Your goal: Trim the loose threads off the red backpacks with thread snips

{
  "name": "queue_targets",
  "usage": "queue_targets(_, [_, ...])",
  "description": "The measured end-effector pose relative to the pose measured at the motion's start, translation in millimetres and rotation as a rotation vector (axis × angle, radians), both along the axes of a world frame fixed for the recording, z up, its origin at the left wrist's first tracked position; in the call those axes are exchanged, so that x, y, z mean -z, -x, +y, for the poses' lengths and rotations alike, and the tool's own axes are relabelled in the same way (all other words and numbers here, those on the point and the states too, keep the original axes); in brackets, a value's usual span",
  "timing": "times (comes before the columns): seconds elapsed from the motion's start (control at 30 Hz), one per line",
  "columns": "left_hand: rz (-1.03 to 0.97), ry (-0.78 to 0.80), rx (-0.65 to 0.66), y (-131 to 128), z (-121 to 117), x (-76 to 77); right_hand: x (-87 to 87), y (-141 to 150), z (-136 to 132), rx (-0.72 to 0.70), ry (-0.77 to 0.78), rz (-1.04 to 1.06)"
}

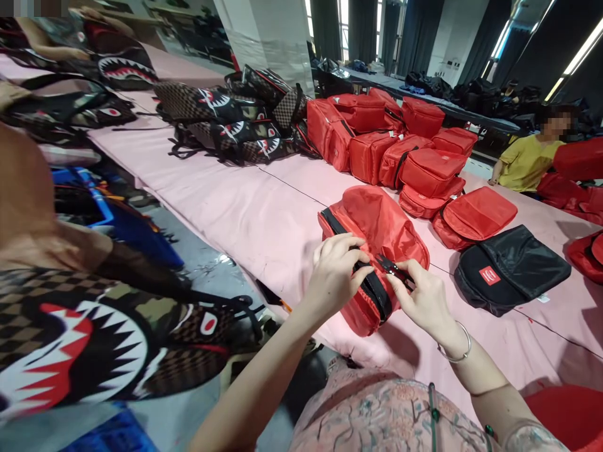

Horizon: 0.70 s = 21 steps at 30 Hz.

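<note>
A red bag (372,220) lies at a slant on the pink-covered table in front of me, with a black strip (374,292) along its near side. My left hand (335,270) rests over this strip, fingers bent and closed on the bag's edge. Just to its right, my right hand (421,295) pinches a small black pronged piece (387,263) above the red fabric. Its exact kind is hard to make out. A bracelet (464,345) circles my right wrist.
Red bags (372,154) are heaped farther back, beside a pile of shark-mouth patterned backpacks (235,119). On the right lies a black bag (513,270). A person (527,160) in yellow is at the far right; another person's arm (28,188) holds a patterned backpack (108,339) close on the left.
</note>
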<state>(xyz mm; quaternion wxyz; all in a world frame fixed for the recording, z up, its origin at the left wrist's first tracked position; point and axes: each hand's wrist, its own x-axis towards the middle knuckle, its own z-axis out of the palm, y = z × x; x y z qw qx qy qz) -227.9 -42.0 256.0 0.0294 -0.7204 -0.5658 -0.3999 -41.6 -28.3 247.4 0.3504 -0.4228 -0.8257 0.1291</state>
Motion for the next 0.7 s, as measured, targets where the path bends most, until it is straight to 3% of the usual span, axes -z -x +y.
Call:
queue_targets(0.4, [-0.184, 0.02, 0.061, 6, -10, 8.5, -6.9, -3, 0, -0.136, 0.003, -0.11])
queue_targets(0.7, [-0.209, -0.025, 0.047, 3, -8, 14.0, -17.2, 7, 1, -0.129, -0.025, -0.304])
